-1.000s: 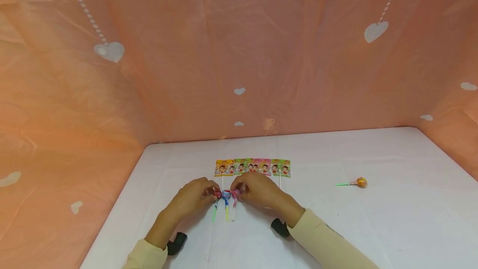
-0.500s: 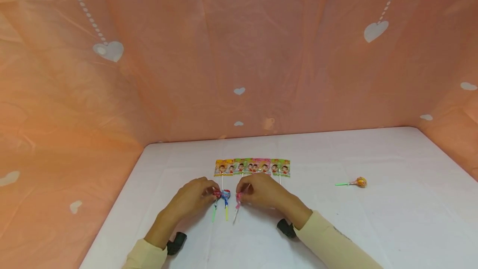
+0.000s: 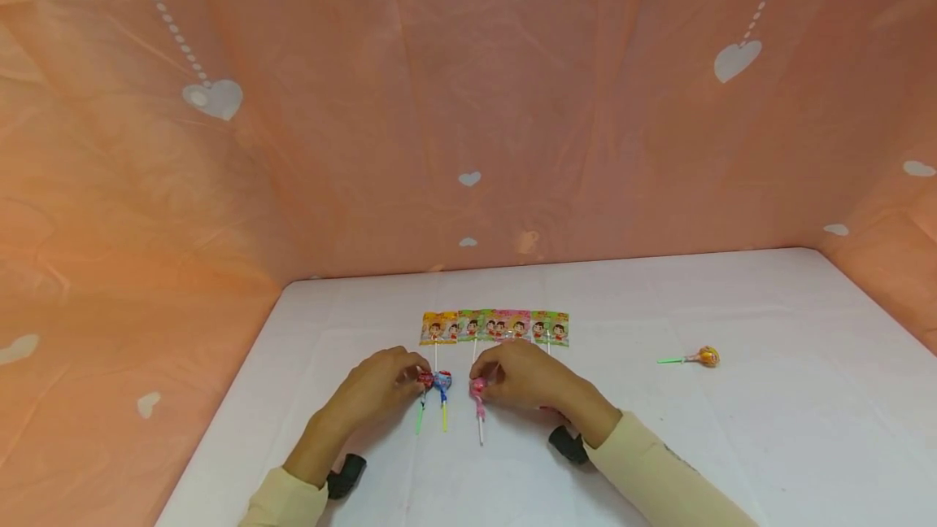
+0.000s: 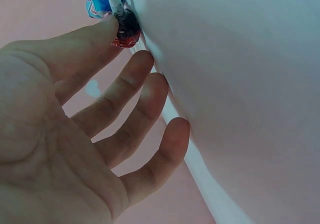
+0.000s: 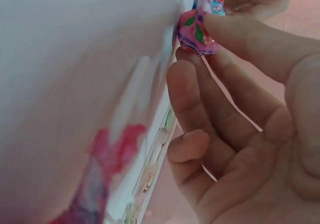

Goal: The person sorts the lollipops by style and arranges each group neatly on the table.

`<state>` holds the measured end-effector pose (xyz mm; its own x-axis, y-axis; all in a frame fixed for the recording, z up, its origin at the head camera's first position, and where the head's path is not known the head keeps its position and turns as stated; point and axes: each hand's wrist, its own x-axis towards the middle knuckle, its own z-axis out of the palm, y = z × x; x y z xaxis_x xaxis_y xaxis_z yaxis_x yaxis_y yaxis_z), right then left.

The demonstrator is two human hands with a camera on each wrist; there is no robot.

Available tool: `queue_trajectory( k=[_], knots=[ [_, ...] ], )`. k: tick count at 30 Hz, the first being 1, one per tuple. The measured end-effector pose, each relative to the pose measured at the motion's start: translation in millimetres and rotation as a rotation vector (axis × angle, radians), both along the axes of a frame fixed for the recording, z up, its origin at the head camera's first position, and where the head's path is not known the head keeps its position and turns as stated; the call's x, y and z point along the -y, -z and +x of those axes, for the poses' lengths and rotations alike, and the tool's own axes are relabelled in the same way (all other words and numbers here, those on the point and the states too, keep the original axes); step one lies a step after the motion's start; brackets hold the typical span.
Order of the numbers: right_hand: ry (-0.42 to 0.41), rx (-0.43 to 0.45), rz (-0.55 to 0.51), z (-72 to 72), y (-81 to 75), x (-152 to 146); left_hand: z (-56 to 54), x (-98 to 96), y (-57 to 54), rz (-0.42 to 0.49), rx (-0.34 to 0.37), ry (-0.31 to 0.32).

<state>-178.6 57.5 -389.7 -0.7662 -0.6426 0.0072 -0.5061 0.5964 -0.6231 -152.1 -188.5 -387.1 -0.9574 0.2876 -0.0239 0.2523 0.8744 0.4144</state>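
Observation:
My left hand (image 3: 381, 385) pinches the head of a red-wrapped lollipop (image 3: 425, 381) between thumb and forefinger; its green stick points toward me. Right beside that head lies a blue-wrapped lollipop (image 3: 442, 381) with a yellow stick. Across a small gap, my right hand (image 3: 523, 376) pinches a pink-wrapped lollipop (image 3: 479, 386) by its head, the white stick pointing toward me. In the left wrist view the thumb presses on the red wrapper (image 4: 129, 31) while the other fingers spread out. Green leaves show on the pink wrapper (image 5: 197, 33) in the right wrist view.
Behind the hands runs a row of flat-packed lollipops in orange (image 3: 439, 328), green (image 3: 551, 328) and pink packets. An orange-wrapped lollipop (image 3: 708, 357) lies far right. Another pink-red lollipop (image 5: 107, 154) lies near my right wrist, mostly hidden in the head view. A cloth backdrop (image 3: 468, 104) borders the white table.
My right hand has drawn the pink lollipop to the right, away from the blue one, and its stick has swung to point straight toward me. The left hand has stayed in place.

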Motion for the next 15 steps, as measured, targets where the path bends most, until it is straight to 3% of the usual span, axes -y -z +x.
queue_trajectory(
  k=[7, 15],
  knots=[
    [0.039, -0.054, -0.007, -2.8, 6.7, 8.6, -0.5, 1.1, 1.4, -0.003, -0.003, 0.005],
    [0.085, -0.054, -0.024, -1.8, 6.5, 22.0, -0.1, 1.4, 0.0, -0.001, -0.02, 0.019]
  ],
)
